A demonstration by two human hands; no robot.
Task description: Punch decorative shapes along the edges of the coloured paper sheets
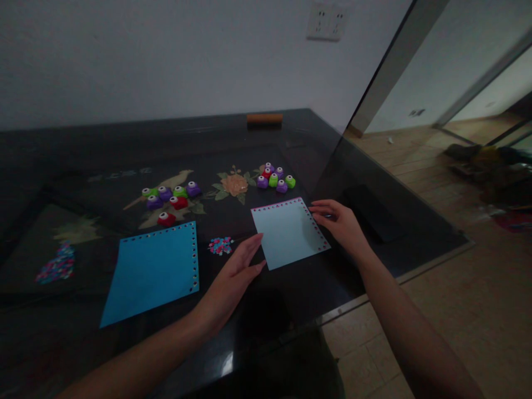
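Observation:
A pale blue paper square with punched holes along its far and right edges lies flat on the dark glass table. My left hand rests open at its left edge, fingertips touching the paper. My right hand lies open at its right edge, fingers stretched toward the punched border. A brighter blue sheet, punched along its top and right edges, lies to the left. A small heap of coloured paper bits sits between the two sheets.
Two clusters of small coloured punches stand beyond the sheets, one at the left and one at the right. More confetti lies far left. A dark flat object sits right of my hand. The table edge drops to tiled floor.

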